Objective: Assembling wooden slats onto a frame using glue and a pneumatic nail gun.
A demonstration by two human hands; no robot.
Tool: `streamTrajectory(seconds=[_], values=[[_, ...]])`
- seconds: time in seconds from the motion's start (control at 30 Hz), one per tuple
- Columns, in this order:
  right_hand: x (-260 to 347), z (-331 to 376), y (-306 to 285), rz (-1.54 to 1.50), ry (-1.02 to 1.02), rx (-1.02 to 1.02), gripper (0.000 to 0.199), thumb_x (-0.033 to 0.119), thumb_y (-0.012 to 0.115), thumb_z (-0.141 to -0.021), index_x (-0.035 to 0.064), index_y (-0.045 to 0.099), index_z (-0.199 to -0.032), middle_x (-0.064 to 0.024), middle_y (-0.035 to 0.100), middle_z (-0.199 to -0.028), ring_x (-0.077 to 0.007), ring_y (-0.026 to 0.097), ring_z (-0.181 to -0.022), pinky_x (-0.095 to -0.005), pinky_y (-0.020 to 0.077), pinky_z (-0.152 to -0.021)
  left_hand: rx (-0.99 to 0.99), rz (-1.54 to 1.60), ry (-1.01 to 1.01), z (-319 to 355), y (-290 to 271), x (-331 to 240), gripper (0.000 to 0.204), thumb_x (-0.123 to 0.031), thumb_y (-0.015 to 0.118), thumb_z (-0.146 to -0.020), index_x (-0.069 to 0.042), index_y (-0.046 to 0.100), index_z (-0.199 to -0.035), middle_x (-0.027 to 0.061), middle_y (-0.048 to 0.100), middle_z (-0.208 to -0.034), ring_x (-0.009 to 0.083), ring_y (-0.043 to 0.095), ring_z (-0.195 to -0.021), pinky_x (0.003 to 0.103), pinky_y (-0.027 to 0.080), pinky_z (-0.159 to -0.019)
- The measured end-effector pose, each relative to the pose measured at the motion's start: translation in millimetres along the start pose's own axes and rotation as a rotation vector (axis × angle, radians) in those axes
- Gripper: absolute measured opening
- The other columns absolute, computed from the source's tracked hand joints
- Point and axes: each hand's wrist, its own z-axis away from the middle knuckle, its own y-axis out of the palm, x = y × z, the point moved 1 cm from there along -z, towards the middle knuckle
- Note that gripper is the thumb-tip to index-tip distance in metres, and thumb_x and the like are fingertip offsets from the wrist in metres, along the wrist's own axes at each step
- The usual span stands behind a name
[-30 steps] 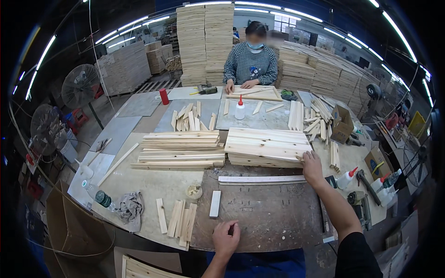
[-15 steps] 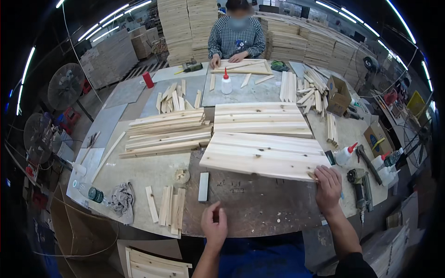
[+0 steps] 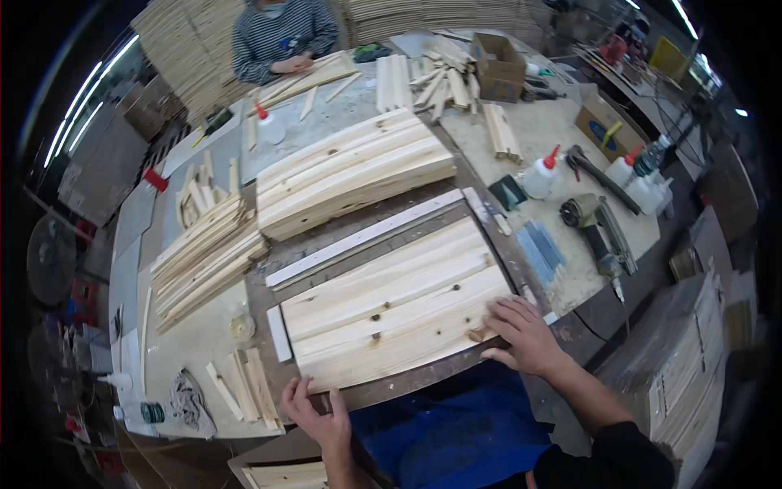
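Workshop, tall stacks of boards at back, cluttered desk (image 3: 181,349) in front. Knotty wooden panel (image 3: 395,306) lies flat on its near side, a bit slanted, between a small pale block (image 3: 278,334) at left and a long pale strip (image 3: 366,236) beyond. Left hand (image 3: 320,420) at the panel's near-left corner, fingers parted from thumb, nothing between. Right hand (image 3: 525,336) on the near-right corner, fingers spread over the wood; can't tell if gripping. Panel stack (image 3: 354,173) past the strip, pneumatic nailer (image 3: 593,228) off right, co-worker (image 3: 281,45) across.
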Motion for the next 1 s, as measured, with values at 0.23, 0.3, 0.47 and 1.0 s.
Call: streamTrajectory(seconds=[0.23,0.3,0.47,1.0], values=[[-11,13,17,-0.104,0.047,-0.049,0.041,0.027,0.081,-0.093,0.0045,0.073,-0.126,-0.0160,0.069,-0.138,-0.0351,0.062,-0.135,-0.0498,0.0467,-0.117,0.169,-0.226,0.044,-11,1,-2,0.060,-0.012,0.095,-0.075,-0.008,0.070,-0.129,0.0171,0.058,-0.140,0.0393,0.053,-0.133,0.050,0.043,-0.114],[-13,12,19,-0.104,0.041,-0.059,0.039,0.027,0.081,-0.093,0.0048,0.074,-0.125,-0.0154,0.069,-0.138,-0.0337,0.062,-0.134,-0.0488,0.0476,-0.116,0.192,-0.235,0.054,-13,1,-3,0.056,-0.013,0.097,-0.073,-0.008,0.073,-0.123,0.0154,0.062,-0.137,0.0391,0.054,-0.131,0.051,0.044,-0.113],[-23,-1,19,-0.023,0.030,-0.072,0.036,0.024,0.080,-0.092,0.0045,0.075,-0.123,-0.0145,0.071,-0.137,-0.0316,0.064,-0.133,-0.0472,0.0494,-0.112,0.132,-0.279,0.093,-25,17,-5,0.052,-0.012,0.097,-0.072,-0.008,0.074,-0.118,0.0141,0.065,-0.132,0.0382,0.057,-0.127,0.050,0.046,-0.110],[-4,-28,47,-0.112,0.151,-0.143,0.033,0.010,0.075,-0.093,-0.0004,0.070,-0.124,-0.0219,0.067,-0.141,-0.0426,0.058,-0.139,-0.0551,0.0452,-0.116,0.023,-0.260,0.133,-46,18,4,0.049,-0.027,0.101,-0.071,-0.010,0.076,-0.109,0.0136,0.067,-0.127,0.0378,0.059,-0.121,0.050,0.050,-0.105]])
